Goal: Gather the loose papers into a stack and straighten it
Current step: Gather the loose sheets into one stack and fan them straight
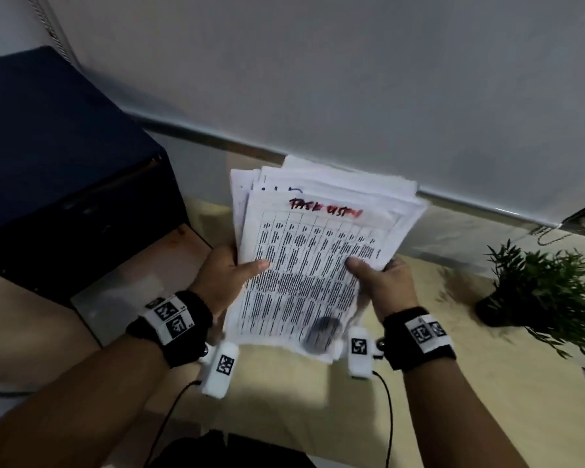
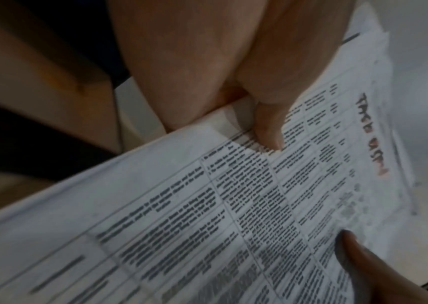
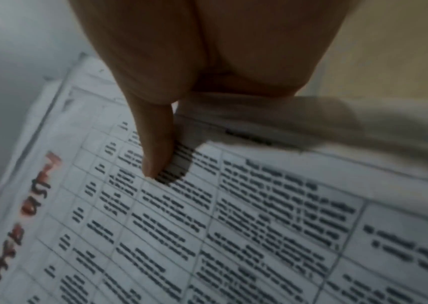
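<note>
dark blue box [image 1: 65, 157] at left; potted plant [image 1: 547, 285] at right

— What's on your table [image 1: 419, 417]?
— A potted plant [image 1: 547, 295] stands at your right, near the wall. A dark box [image 1: 65, 157] sits at your left, over the table's far corner.

both hands [image 1: 222, 275] [image 1: 384, 285] raised, thumbs pressed flat, fingers curled behind.
</note>
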{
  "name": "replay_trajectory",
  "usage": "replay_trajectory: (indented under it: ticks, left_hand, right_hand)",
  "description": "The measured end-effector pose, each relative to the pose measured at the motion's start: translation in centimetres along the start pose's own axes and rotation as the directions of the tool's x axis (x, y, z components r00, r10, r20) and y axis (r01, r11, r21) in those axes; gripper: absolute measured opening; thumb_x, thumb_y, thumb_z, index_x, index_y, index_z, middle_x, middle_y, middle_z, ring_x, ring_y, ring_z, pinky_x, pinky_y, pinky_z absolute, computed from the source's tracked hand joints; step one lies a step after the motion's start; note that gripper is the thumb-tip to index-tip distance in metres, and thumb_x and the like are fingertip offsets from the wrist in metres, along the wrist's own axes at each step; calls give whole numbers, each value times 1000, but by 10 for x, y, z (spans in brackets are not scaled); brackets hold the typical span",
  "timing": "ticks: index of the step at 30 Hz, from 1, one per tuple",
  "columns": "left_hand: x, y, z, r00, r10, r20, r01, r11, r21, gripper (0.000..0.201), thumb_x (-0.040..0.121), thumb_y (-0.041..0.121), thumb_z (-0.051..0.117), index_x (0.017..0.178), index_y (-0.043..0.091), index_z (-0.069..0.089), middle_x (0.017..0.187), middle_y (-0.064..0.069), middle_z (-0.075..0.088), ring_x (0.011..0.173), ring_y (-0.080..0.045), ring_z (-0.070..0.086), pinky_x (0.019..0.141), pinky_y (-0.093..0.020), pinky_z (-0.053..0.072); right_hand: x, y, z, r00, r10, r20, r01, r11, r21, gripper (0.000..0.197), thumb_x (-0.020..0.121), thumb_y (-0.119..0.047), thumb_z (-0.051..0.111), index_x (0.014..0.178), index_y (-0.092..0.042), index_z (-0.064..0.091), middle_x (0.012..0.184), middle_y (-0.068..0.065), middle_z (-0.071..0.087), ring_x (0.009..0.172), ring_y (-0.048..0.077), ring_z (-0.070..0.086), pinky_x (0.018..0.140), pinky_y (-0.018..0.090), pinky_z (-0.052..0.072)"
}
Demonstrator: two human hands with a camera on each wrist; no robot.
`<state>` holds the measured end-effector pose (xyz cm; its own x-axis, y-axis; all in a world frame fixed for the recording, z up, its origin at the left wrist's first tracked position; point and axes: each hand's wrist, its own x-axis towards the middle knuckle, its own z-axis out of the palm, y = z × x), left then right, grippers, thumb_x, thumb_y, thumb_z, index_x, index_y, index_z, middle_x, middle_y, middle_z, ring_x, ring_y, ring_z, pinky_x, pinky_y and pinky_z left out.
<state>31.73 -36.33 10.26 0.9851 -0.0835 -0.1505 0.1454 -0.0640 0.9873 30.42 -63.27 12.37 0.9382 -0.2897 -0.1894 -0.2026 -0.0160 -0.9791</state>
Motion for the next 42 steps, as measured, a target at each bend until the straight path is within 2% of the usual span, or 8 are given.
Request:
replay_trajectory:
  ticks: [5,9,16,21,26,29,38,42]
  left_hand:
    - [-7,17,-9,985,174,-11,-168,964,206,23,91,13,68,102,32,63,91,38,65,93,29,54,80,5,38]
    - [-9,9,-11,976,205,75,-216,954,206,40,88,20,73,126,20,61,121,13,69,120,1,59,103,-17,43]
    - [6,38,0,969,247,-2,-246,968,48,60,79,16,80,129,2,49,117,0,71,112,-10,67,98,-25,51]
    - [10,43,-1,970,241,-40,-243,969,-43,58,81,28,80,126,4,53,117,-12,71,111,-27,68,98,-49,52]
    - [7,47,5,961,258,-105,-262,965,-26,51,80,3,78,124,-3,54,114,-12,72,107,-20,70,96,-39,55]
    - [6,48,5,958,260,-121,-266,963,-36,49,79,5,80,120,-2,55,109,-15,73,103,-26,71,92,-45,57]
    - [-4,72,14,902,386,-195,-413,903,-121,39,82,19,75,113,20,51,100,1,65,87,-9,67,79,-25,54]
    - [-1,90,20,818,524,-239,-527,848,55,20,91,19,67,108,9,63,100,1,66,93,-8,65,85,-24,52]
  right_hand:
    - [-28,-42,8,974,-223,30,223,975,-5,27,74,12,74,60,-8,63,45,-11,63,43,-5,59,47,7,46]
    - [-37,-34,17,948,-316,46,319,940,-122,40,67,4,84,104,-6,73,97,-2,78,88,8,74,80,22,58]
    - [-46,-64,24,947,-312,-71,320,932,170,69,72,9,77,133,-6,48,115,14,68,102,22,72,86,37,59]
    - [-60,-88,29,817,-567,-106,572,820,17,42,88,-10,65,125,-25,53,110,15,64,98,12,66,81,26,56]
    - [-57,-96,35,795,-587,-152,588,808,-46,20,89,-20,67,98,-3,65,81,6,69,70,4,66,62,18,52]
    - [-51,-87,32,819,-523,-237,520,850,-76,5,92,-10,65,97,-8,63,81,-2,70,73,10,73,65,31,60]
    - [-49,-70,35,820,-463,-336,500,866,27,29,91,-16,61,116,-23,49,106,6,64,98,15,64,85,29,51]
    - [-55,-69,36,839,-501,-214,510,860,-12,48,82,-20,77,120,-16,47,107,2,61,101,14,62,91,30,52]
